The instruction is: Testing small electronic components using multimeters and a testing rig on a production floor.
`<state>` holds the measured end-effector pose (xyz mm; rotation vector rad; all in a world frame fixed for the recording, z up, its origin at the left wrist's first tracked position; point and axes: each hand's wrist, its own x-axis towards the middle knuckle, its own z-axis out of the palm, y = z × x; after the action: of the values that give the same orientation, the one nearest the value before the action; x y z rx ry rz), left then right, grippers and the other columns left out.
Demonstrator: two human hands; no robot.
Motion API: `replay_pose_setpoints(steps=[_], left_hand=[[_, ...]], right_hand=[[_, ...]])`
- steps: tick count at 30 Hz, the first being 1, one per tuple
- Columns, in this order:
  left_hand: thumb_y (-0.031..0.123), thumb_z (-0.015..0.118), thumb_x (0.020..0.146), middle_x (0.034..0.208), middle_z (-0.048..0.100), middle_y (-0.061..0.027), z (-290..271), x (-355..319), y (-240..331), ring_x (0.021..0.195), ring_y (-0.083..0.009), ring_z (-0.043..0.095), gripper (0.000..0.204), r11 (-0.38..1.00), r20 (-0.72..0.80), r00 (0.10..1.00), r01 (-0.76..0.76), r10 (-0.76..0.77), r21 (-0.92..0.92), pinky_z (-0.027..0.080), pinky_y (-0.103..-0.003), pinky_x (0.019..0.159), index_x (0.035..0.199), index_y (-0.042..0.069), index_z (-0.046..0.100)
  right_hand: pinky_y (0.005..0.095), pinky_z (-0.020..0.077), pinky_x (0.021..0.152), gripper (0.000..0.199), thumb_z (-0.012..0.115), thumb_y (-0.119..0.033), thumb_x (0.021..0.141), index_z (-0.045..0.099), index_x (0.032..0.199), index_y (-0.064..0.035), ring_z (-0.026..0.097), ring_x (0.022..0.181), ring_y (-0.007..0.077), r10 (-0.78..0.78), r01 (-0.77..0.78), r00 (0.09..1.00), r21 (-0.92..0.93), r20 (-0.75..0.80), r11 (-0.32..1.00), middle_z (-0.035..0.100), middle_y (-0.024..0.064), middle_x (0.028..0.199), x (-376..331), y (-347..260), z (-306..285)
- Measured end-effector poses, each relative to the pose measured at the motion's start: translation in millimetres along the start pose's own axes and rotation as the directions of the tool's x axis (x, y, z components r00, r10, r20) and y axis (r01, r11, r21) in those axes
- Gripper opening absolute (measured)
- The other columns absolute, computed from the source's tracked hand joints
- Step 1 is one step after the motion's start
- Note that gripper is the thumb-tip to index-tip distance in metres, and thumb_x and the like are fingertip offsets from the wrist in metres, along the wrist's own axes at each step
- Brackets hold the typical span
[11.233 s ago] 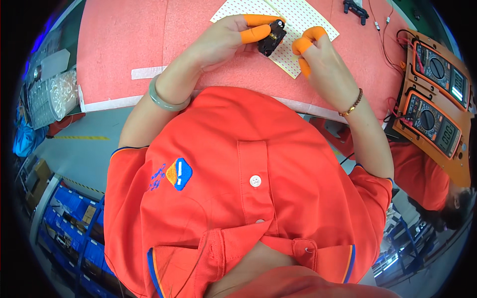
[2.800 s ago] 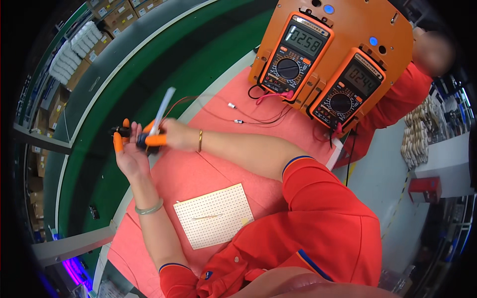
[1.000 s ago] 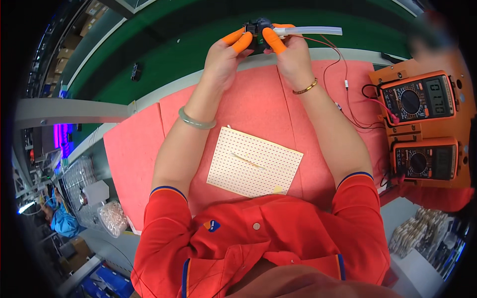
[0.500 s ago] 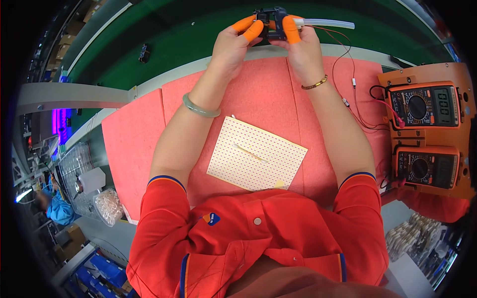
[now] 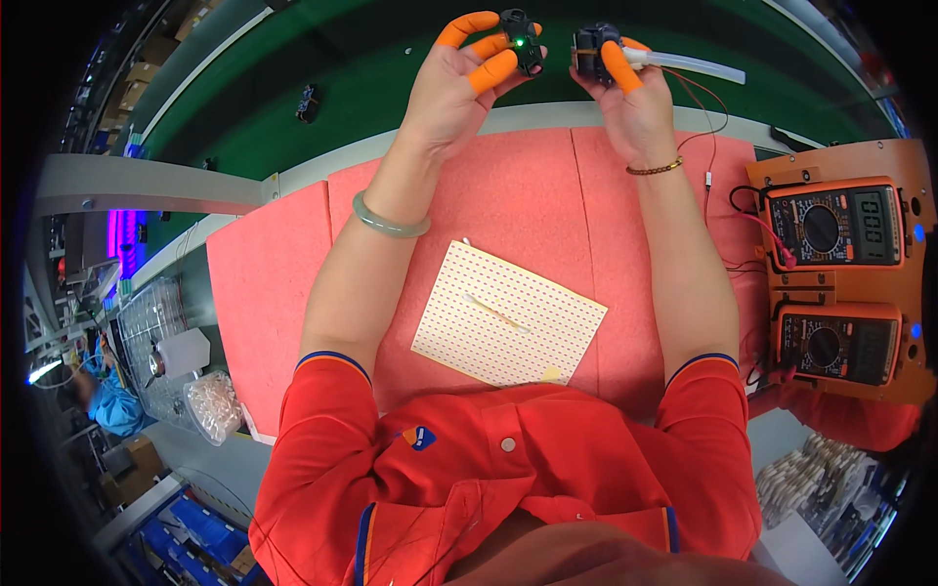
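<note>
My left hand (image 5: 457, 93), with orange finger cots on its fingers, grips a small black electronic module (image 5: 522, 43) on which a green light glows. To its right, my right hand (image 5: 635, 107) is closed around a dark block-shaped test fixture (image 5: 595, 53). A translucent white tube (image 5: 699, 66) sticks out from the fixture's right side, and thin red and black wires (image 5: 716, 132) trail from it toward the meters. A gap separates the module from the fixture. Both hands are held over the green surface beyond the pink foam mat.
A dotted yellowish sheet (image 5: 508, 352) with a cotton swab (image 5: 496, 313) on it lies on the pink foam mat (image 5: 269, 283). Two orange multimeters (image 5: 823, 223) stand on an orange board at right. Another small dark module (image 5: 307, 104) sits on the green surface (image 5: 366, 73).
The black module and the dark fixture, together before, are now apart. My right hand has moved right with the fixture and tube. A green light now shows on the module.
</note>
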<state>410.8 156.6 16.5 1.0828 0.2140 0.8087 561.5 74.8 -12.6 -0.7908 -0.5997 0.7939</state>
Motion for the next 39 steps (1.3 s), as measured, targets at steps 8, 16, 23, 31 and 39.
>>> replay_pose_setpoints(steps=[8, 16, 23, 31, 39], left_hand=[[0.006, 0.05, 0.08, 0.106, 0.049, -0.0171, 11.3, -5.6, 6.5, 0.09, -0.0247, 0.054, 0.034, 0.933, 0.165, 0.986, 0.055, 0.005, -0.354, 0.046, -0.03, 0.078, 0.113, 0.003, 0.041], [0.01, 0.049, 0.081, 0.114, 0.044, -0.0214, -13.0, 5.6, -5.8, 0.099, -0.031, 0.049, 0.04, 0.769, 0.084, 0.979, 0.2, -0.188, -0.608, 0.045, -0.037, 0.082, 0.119, 0.01, 0.037], [0.022, 0.066, 0.069, 0.102, 0.05, -0.0167, -31.8, 23.2, -21.5, 0.082, -0.0212, 0.055, 0.051, 0.595, -0.272, 0.962, 0.21, 0.016, 0.776, 0.046, -0.028, 0.071, 0.111, 0.005, 0.042], [0.038, 0.064, 0.066, 0.102, 0.049, -0.0127, -64.4, 20.0, 2.0, 0.095, -0.0265, 0.048, 0.055, -0.298, -0.071, 0.95, 0.165, 0.304, 0.94, 0.043, -0.033, 0.076, 0.111, 0.011, 0.047], [0.024, 0.061, 0.072, 0.1, 0.054, -0.0121, -139.6, 0.7, 45.8, 0.09, -0.0258, 0.053, 0.044, -0.11, -0.422, 0.902, 0.43, 0.094, 0.896, 0.045, -0.033, 0.075, 0.111, 0.007, 0.047]], right_hand=[[0.043, 0.0449, 0.081, 0.022, 0.042, -0.009, 0.085, 0.039, 0.104, 0.0016, 0.053, 0.09, 0.0263, 0.141, -0.138, 0.988, 0.048, -0.063, 0.989, 0.049, 0.0138, 0.101, 1.7, 2.5, -7.6], [0.0433, 0.0441, 0.082, 0.021, 0.038, -0.008, 0.086, 0.039, 0.103, 0.0041, 0.052, 0.091, 0.0296, 0.135, -0.136, 0.987, -0.006, -0.083, 0.991, 0.048, 0.0163, 0.102, 1.6, 4.5, -1.8], [0.0435, 0.043, 0.084, 0.021, 0.038, -0.004, 0.084, 0.038, 0.104, 0.0042, 0.051, 0.093, 0.0315, 0.124, -0.127, 0.99, -0.035, -0.068, 0.991, 0.047, 0.0186, 0.103, 1.3, 6.9, -8.0], [0.043, 0.0429, 0.084, 0.021, 0.038, -0.004, 0.084, 0.038, 0.104, 0.0033, 0.051, 0.093, 0.0312, 0.123, -0.125, 0.991, -0.026, -0.061, 0.992, 0.047, 0.0189, 0.103, 0.3, 12.9, -12.3], [0.0436, 0.0413, 0.086, 0.022, 0.041, -0.005, 0.084, 0.041, 0.104, 0.0032, 0.05, 0.094, 0.0292, 0.106, -0.107, 0.994, 0.01, 0.027, 0.994, 0.048, 0.0166, 0.103, -0.6, 10.9, -9.4]])
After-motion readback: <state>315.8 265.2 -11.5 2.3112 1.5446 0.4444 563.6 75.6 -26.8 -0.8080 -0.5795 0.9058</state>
